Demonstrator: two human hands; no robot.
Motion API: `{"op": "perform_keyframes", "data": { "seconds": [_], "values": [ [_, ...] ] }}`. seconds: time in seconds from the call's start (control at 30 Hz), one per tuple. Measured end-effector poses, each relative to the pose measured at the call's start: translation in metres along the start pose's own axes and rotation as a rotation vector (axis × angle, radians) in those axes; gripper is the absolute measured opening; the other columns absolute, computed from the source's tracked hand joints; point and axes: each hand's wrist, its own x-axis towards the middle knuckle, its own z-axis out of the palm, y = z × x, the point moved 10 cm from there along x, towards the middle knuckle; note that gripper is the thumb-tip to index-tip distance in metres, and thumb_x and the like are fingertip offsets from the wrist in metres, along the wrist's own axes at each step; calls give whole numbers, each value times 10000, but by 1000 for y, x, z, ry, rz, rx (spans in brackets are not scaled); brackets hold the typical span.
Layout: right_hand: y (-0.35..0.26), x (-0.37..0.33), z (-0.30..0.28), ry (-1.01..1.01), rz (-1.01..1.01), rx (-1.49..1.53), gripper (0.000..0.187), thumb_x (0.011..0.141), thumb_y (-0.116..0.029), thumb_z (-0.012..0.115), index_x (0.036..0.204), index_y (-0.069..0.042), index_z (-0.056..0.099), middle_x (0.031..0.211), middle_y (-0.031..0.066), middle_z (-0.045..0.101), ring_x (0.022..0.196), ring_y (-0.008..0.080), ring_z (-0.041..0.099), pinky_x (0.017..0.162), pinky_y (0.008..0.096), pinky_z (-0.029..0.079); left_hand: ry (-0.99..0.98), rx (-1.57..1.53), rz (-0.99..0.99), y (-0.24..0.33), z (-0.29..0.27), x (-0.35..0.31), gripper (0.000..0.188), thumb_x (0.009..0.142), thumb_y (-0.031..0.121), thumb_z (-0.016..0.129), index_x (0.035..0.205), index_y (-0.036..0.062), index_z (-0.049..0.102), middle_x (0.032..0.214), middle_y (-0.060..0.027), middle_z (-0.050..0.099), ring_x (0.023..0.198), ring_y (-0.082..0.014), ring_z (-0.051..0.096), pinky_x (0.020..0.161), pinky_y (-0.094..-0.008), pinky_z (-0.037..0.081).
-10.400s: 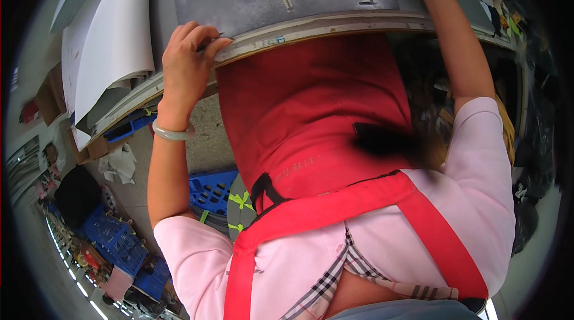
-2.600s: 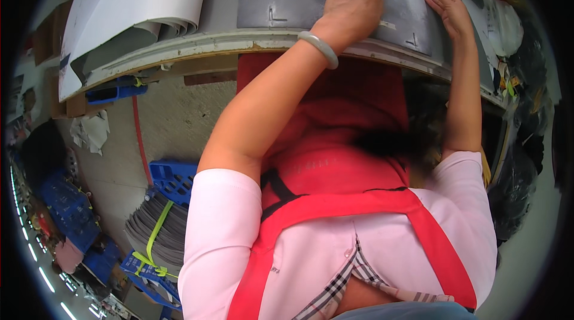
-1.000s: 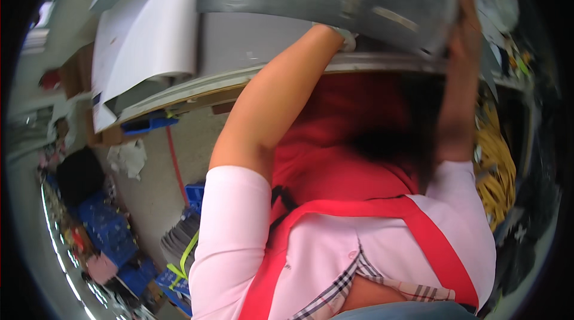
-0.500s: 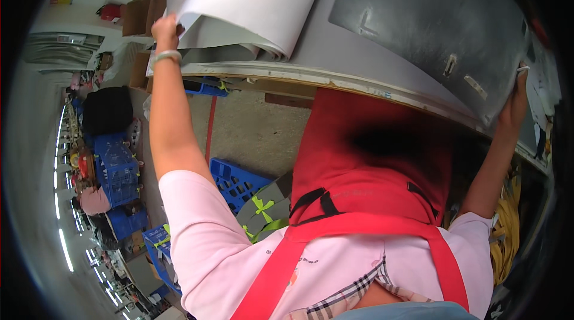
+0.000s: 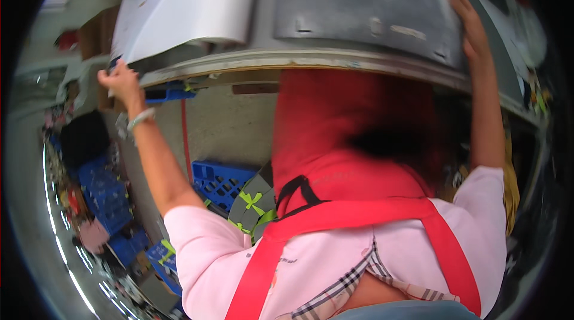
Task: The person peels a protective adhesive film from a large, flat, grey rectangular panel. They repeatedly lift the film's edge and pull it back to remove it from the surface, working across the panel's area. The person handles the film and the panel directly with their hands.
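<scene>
My left hand (image 5: 122,82) is at the table's front left corner, just below the near corner of a large white sheet (image 5: 191,6). Its fingers are curled and slightly blurred; a small dark spot shows by the fingertips, but what they hold is unclear. The sheet curves over the left of the grey table (image 5: 311,60). To its right lies a big dark grey flat board (image 5: 359,6) with worn slots along its near side. My right hand (image 5: 470,26) grips the board's right edge, fingertips bent over it.
Under the table, a blue plastic crate (image 5: 218,182) and grey bundles with bright green ties (image 5: 251,201) stand on the floor. A brown carton (image 5: 98,33) is beyond the left corner. More blue crates (image 5: 104,194) line the left side. My red apron (image 5: 311,122) hangs against the table edge.
My left hand has come down and toward me from the folded sheet's side to the table corner. The white sheet now lies more spread out. My view has turned and shifted, blurring the table.
</scene>
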Motion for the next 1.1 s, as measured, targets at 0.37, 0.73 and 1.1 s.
{"op": "perform_keyframes", "data": {
  "seconds": [0.37, 0.73, 1.1],
  "values": [
    [1, 36, -16, -49, -33, -556, 163, 920, -198, 741, 909, -36, 719, 787, -17, 645, 701, 93, 540, 644, 273, 435, -893, 120, 815, 252, 223, -304, 260, 866, 103, 777, 1113, 33, 742, 1049, -101, 698, 925, -283, 684, 854, -337, 543],
    [6, 31, -19, -61, -137, -644, 187, 914, -209, 741, 908, -23, 716, 801, -21, 649, 740, 83, 551, 678, 268, 452, -966, 187, 750, 226, 255, -306, 247, 812, 119, 819, 1022, 16, 742, 999, -98, 699, 888, -247, 689, 809, -353, 546],
    [-5, 17, -15, -67, -137, -673, 192, 910, -212, 741, 911, -23, 713, 816, -3, 654, 771, 92, 555, 710, 276, 459, -907, 89, 745, 225, 250, -307, 175, 792, 113, 823, 925, 35, 739, 913, -74, 693, 833, -243, 659, 745, -356, 534]
  ]
}}
